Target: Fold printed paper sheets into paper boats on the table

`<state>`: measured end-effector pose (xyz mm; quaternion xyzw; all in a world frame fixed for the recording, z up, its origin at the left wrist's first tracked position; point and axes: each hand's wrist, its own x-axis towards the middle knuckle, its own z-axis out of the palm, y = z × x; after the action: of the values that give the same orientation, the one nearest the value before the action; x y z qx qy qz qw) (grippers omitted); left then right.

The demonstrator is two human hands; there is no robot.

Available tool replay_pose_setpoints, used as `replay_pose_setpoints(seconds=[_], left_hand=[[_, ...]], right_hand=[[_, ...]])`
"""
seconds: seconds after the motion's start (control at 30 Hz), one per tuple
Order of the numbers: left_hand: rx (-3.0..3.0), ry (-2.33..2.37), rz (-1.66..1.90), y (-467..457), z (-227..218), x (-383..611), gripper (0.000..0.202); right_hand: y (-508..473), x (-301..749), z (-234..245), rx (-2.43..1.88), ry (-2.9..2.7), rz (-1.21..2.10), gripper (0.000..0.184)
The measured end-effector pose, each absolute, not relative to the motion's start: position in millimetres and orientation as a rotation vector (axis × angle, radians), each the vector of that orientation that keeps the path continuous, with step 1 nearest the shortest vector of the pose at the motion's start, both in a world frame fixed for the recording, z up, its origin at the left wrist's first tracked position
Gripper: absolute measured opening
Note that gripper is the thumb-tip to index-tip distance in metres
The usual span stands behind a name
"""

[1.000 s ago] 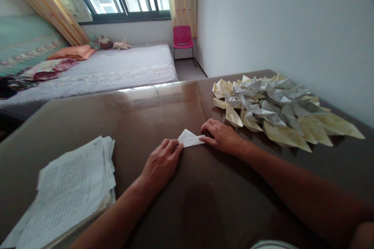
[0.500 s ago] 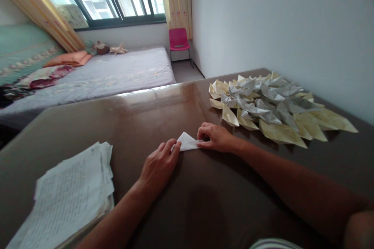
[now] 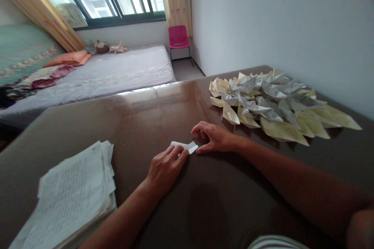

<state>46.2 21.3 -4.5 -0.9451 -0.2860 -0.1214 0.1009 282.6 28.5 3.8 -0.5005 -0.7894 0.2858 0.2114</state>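
A small folded piece of white paper (image 3: 191, 147) lies on the brown table in front of me. My left hand (image 3: 167, 165) is closed on it, its fingers covering the near left part of the paper. Just off the paper's right end is my right hand (image 3: 217, 137), thumb and fingers apart with nothing between them. Its thumb tip comes very close to the paper's corner; whether they touch I cannot tell.
To the left sits a stack of printed sheets (image 3: 73, 186). Several folded paper boats (image 3: 280, 128), white and cream, crowd the table's right side by the wall. Beyond the table (image 3: 131, 113) stand a bed (image 3: 134, 66) and a pink chair (image 3: 179, 37).
The paper no longer shows its raised triangular peak and now looks like a low, narrow strip. My left hand shifted slightly right; my right hand released the paper and opened.
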Motion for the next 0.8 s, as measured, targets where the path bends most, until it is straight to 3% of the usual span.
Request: replay_pose_setpoints(seconds=[0.27, 0.43, 0.67, 0.8], left_hand=[[-2.681, -0.634, -0.410, 14.1, -1.7, 44.6, 0.020], [-2.618, -0.652, -0.417, 12.3, -1.0, 46.8, 0.018], [-2.689, -0.730, -0.434, 15.4, -4.8, 45.8, 0.016], [-2.734, -0.805, -0.404, 18.5, -7.5, 45.2, 0.019]], right_hand=[[22.0, 276.8, 0.3, -1.503, -2.259, 0.668, 0.042], [21.4, 275.3, -0.2, -1.504, -2.227, 0.655, 0.041], [22.4, 273.8, -0.1, -1.430, -2.143, 0.827, 0.026], [21.0, 276.1, -2.6, -1.324, -2.226, 0.753, 0.017]])
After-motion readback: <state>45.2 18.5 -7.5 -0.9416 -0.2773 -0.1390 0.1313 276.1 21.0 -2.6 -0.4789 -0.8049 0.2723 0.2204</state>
